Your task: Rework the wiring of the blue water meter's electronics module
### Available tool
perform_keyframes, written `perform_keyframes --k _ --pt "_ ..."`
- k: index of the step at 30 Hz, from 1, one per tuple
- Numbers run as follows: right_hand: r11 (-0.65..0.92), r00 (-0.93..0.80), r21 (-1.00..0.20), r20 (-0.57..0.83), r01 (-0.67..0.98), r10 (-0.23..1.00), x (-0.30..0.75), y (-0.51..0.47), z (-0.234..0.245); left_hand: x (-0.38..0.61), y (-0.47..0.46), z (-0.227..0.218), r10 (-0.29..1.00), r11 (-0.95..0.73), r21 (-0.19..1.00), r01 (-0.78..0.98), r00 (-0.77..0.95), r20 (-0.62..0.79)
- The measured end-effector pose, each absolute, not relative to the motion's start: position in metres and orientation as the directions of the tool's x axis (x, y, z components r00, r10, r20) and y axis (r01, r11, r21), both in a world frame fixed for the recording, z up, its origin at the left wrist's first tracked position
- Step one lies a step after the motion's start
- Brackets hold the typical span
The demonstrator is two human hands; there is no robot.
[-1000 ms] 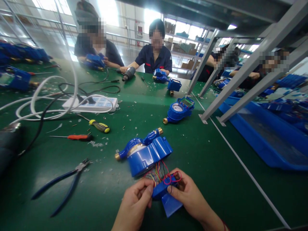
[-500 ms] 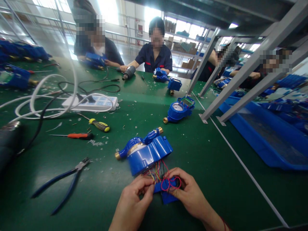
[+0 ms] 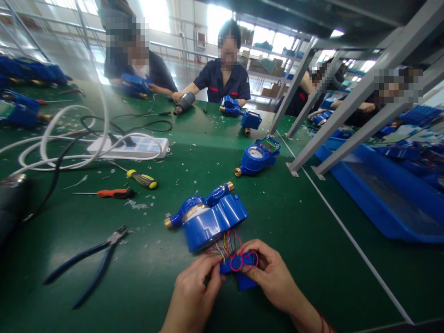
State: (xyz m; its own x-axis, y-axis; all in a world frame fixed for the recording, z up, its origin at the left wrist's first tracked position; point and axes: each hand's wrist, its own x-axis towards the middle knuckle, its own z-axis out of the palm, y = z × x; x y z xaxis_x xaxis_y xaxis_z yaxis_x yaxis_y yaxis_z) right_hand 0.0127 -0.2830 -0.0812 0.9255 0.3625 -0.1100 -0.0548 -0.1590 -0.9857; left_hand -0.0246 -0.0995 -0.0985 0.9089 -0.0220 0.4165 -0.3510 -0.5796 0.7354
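Observation:
A blue water meter (image 3: pixel 208 219) with brass threaded ends lies tipped on the green bench. Thin coloured wires (image 3: pixel 229 243) run from its underside to a small blue plastic part (image 3: pixel 227 265) near the bench's front edge. My left hand (image 3: pixel 197 286) pinches the left end of this part between thumb and fingers. On its right end, my right hand (image 3: pixel 270 273) is closed, with a loop of pink-red wire (image 3: pixel 239 261) lying across it. A blue flap (image 3: pixel 247 282) shows below. My fingertips hide some of the wires.
Diagonal cutters (image 3: pixel 93 261), an orange screwdriver (image 3: pixel 113 193) and a yellow-black screwdriver (image 3: pixel 141 179) lie left. Behind them are a power strip (image 3: pixel 138 147) and cables. Another water meter (image 3: pixel 256 157) stands ahead. Grey metal legs (image 3: pixel 347 92) and a blue tray (image 3: pixel 374 199) are right. Co-workers sit opposite.
Both hands keep their grip on the small blue part, with only a slight shift of the fingers and wire loop. The whole view has shifted a little. The meter rests in place.

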Motion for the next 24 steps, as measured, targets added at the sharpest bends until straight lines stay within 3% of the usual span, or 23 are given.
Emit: perform_keyframes --k 3,5,15,24 --pt "-0.159 0.928 -0.985 -0.125 -0.073 0.351 0.012 -0.284 -0.081 -0.024 -0.097 -0.095 -0.056 -0.511 0.821 -0.253 0.964 0.262" --pt "-0.167 0.927 -0.983 -0.127 -0.071 0.353 0.012 -0.285 -0.081 -0.023 -0.096 -0.092 -0.068 -0.531 0.818 -0.223 0.973 0.222" --pt "-0.189 0.924 -0.980 -0.134 -0.069 0.358 0.011 -0.284 -0.082 -0.018 -0.100 -0.097 -0.155 -0.693 0.563 -0.451 0.855 0.494" --pt "-0.135 0.927 -0.982 -0.169 -0.131 0.334 0.012 -0.283 -0.083 -0.020 -0.099 -0.101 -0.124 -0.674 0.597 -0.435 0.864 0.488"
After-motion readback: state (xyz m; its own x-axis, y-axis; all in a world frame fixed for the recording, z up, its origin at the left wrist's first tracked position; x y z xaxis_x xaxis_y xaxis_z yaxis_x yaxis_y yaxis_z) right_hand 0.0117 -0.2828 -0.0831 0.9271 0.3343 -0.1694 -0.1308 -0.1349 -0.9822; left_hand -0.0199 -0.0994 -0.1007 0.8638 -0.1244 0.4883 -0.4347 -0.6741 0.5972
